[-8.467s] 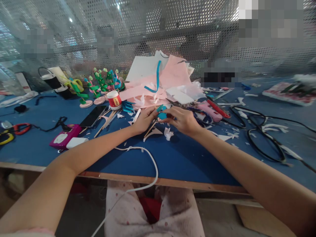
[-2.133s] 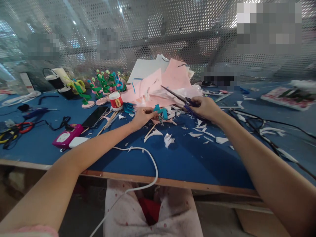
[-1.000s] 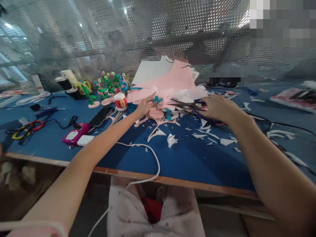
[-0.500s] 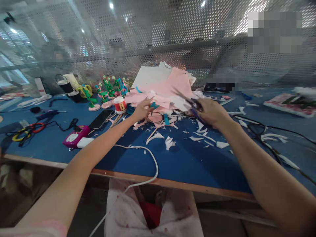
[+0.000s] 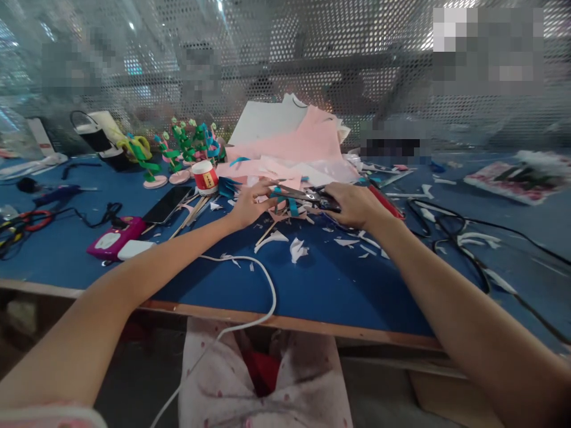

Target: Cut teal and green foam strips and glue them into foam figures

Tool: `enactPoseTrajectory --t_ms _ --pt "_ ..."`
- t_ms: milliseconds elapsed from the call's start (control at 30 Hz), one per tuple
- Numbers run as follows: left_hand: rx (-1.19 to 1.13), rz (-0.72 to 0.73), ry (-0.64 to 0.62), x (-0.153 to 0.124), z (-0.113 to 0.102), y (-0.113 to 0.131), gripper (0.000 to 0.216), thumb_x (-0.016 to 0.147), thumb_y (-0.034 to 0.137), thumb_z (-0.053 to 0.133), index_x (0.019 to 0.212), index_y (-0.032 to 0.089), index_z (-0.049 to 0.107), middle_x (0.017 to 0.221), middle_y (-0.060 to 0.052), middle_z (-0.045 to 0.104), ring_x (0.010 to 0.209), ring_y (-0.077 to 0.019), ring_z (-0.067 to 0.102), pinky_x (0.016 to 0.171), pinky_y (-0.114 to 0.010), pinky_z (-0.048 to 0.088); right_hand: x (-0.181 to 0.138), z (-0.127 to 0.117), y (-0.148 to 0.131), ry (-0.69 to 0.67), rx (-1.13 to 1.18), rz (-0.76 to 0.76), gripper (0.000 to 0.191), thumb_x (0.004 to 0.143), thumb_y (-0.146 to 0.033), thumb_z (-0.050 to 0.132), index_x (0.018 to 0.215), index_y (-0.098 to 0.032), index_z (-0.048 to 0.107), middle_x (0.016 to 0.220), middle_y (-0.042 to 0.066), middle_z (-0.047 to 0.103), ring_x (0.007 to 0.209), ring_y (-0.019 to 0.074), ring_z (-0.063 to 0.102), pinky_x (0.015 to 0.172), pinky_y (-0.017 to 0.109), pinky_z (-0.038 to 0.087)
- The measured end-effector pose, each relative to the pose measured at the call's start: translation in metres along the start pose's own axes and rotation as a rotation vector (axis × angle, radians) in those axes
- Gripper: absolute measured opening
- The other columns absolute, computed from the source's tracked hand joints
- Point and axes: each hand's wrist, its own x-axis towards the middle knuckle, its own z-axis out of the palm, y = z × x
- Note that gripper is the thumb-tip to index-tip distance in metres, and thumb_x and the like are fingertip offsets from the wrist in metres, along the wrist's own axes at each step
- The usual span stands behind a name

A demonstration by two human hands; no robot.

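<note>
My left hand (image 5: 252, 205) pinches a small teal paper strip (image 5: 292, 207) between thumb and fingers above the scrap-strewn table. My right hand (image 5: 350, 205) grips dark-handled scissors (image 5: 314, 196), whose blades point left and lie at the teal strip beside my left fingertips. Whether the blades touch the strip I cannot tell. Behind both hands lies a heap of pink paper (image 5: 281, 148) with white sheets. White paper scraps (image 5: 298, 250) and thin sticks are scattered in front.
Left stand a red-and-white paper cup (image 5: 205, 177), green paper plants (image 5: 185, 142) on pink round bases and a black phone (image 5: 168, 205). Nearer are a magenta box (image 5: 116, 238) and a white cable (image 5: 267, 279). Black cables (image 5: 450, 232) lie right; a perforated metal screen (image 5: 285, 53) rises behind.
My right hand has moved left and the scissors have swung down to the teal strip by my left hand. The whole view has shifted slightly. A red-handled object now shows beyond my right hand.
</note>
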Motion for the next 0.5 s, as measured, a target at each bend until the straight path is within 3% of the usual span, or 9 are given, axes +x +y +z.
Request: enactPoseTrajectory --t_ms 100,300,500 --pt "-0.037 0.021 -0.001 0.0003 0.0003 -0.0018 0.023 0.075 0.036 0.064 0.065 0.015 0.064 0.103 -0.01 0.067 0.11 -0.0242 0.057 0.095 -0.041 0.042 -0.0007 -0.001 0.0 0.012 0.0 0.004 0.04 0.079 -0.047 0.041 0.097 -0.016 0.059 0.094 0.013 0.066 0.08 0.0253 0.059 0.058 0.03 0.036" --pt "-0.02 0.01 -0.002 0.0014 -0.0032 0.0023 0.022 0.075 0.037 0.065 0.083 0.017 0.069 0.097 -0.007 0.07 0.112 -0.0245 0.057 0.096 -0.039 0.043 -0.0015 -0.0051 0.0 -0.015 -0.002 0.02 0.042 0.079 -0.049 0.042 0.1 -0.017 0.058 0.096 0.013 0.066 0.081 0.0263 0.06 0.059 0.032 0.038" --pt "0.02 -0.018 -0.027 0.0016 -0.0041 0.0047 0.025 0.076 0.038 0.063 0.087 0.016 0.07 0.089 -0.004 0.071 0.089 -0.0197 0.064 0.079 -0.031 0.049 -0.0017 -0.0071 -0.0016 -0.001 -0.01 0.04 0.043 0.078 -0.051 0.042 0.098 -0.018 0.059 0.094 0.013 0.066 0.08 0.0259 0.059 0.058 0.032 0.037"
